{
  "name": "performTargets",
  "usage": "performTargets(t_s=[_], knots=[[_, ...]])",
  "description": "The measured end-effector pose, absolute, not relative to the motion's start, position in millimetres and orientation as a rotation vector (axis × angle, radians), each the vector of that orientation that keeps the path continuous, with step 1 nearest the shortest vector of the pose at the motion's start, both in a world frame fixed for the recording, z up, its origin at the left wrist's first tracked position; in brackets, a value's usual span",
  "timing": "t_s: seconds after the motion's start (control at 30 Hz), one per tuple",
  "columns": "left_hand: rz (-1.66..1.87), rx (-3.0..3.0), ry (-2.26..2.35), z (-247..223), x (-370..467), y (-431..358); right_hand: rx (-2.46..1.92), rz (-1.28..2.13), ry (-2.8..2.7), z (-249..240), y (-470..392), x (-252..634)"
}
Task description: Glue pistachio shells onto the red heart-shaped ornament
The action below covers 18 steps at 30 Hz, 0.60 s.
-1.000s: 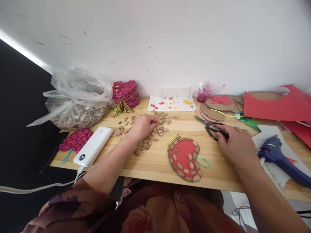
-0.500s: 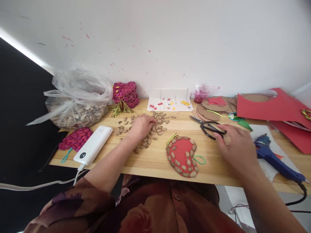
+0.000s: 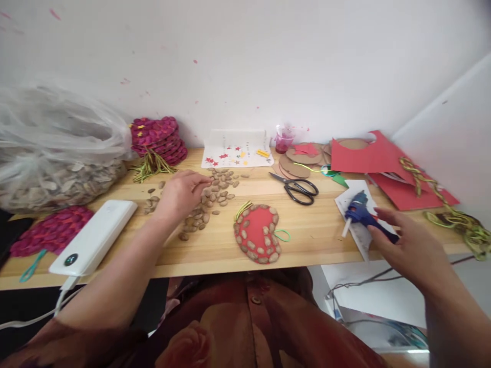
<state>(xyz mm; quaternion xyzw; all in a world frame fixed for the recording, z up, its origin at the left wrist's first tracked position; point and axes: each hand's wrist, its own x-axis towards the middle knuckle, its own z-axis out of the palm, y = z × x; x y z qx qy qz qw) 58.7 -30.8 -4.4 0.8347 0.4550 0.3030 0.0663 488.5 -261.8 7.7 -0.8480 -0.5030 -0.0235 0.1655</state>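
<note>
My left hand [image 3: 180,194] is over a spread of peanuts [image 3: 220,191], thumb and fingertips pinched together at the edge of the pile. Whatever is between them is too small to make out. On the right, my right hand [image 3: 416,250] has thumb and fingers apart around the handle of a blue glue gun [image 3: 358,213]. The gun lies on a white paper, with a white glue stick poking out. Between my hands rests a red kidney-shaped cutout [image 3: 255,227] partly covered with peanuts, with a green loop and a yellow-green tassel.
Black-handled scissors [image 3: 299,191] lie behind the cutout. A white power bank [image 3: 95,237], a purple peanut-covered piece [image 3: 57,230] and a plastic bag [image 3: 65,153] stand left. Stacked purple pieces [image 3: 161,135], a sheet with stars [image 3: 236,148] and red card [image 3: 356,156] line the back.
My right hand has gone from beside the scissors to the glue gun's handle. My left hand remains at the peanuts, fingertips pinched. The view has turned to the right.
</note>
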Motion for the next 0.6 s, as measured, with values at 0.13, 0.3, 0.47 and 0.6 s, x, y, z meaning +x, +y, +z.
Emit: performTargets(t_s=[0.13, 0.3, 0.47, 0.6], knots=[[0.860, 2.485, 1.422, 4.7, 48.9, -52.9, -2.401, -0.068, -1.497, 0.3, -265.2, 487.0], [0.949, 2.448, 1.591, 3.0, 26.5, -81.0, -2.448, -0.187, -1.460, -5.3, -263.8, 483.6], [1.069, 2.490, 1.580, -2.5, 8.5, -96.6, -2.484, -0.218, -1.446, -6.5, -258.9, 482.5], [1.116, 2.607, 1.415, -6.0, 5.6, -104.6, -2.511, -0.218, -1.442, -4.5, -252.9, 480.2]])
